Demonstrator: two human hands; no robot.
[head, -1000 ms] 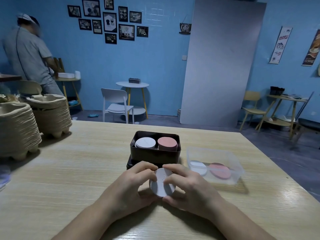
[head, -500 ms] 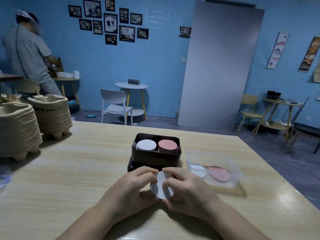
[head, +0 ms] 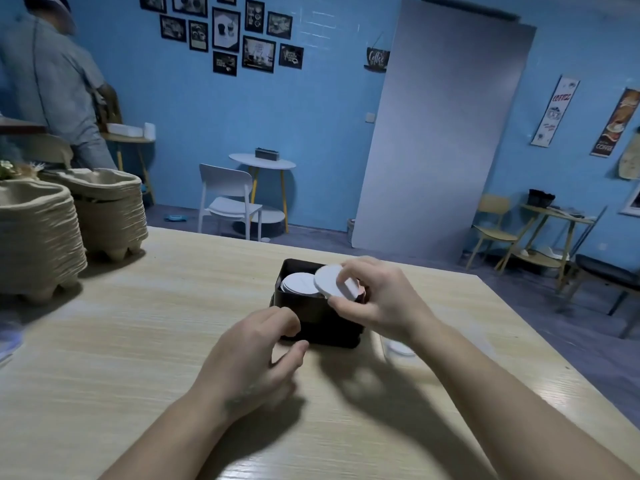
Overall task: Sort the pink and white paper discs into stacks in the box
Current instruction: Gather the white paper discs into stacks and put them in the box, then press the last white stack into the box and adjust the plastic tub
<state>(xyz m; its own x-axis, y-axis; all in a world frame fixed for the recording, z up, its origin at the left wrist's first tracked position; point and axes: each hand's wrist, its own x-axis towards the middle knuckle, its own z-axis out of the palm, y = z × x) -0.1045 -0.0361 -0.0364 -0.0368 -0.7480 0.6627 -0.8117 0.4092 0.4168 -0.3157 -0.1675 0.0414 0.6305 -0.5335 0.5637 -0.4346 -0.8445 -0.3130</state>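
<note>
While the right hand (head: 377, 299) pinches a small stack of white discs (head: 332, 281) between thumb and fingers, the stack hangs tilted above the dark box (head: 311, 313), its flat face turned up and toward the left, its low edge toward the near right. A disc is round, so it shows no long axis; the stack's short axis leans up and to the left. It overlaps the right part of the box's opening and hides most of what lies there; only a sliver of pink (head: 362, 291) shows by the fingers. In the left part of the box a white pile (head: 298, 284) lies flat, partly covered by the held stack's left edge.

The left hand (head: 256, 351) hovers near the box's near left corner with its fingers loosely curled and nothing in it; its knuckles cover the box's near wall at that corner.

The box stands on a pale wooden table (head: 138, 341). Just right of the box, behind the right forearm, a clear plastic tray (head: 398, 348) is mostly hidden, with one white disc visible inside. At the far left of the table stand two tall stacks of pulp trays (head: 107, 209). Beyond them a person in a grey shirt (head: 52, 81) faces away.
</note>
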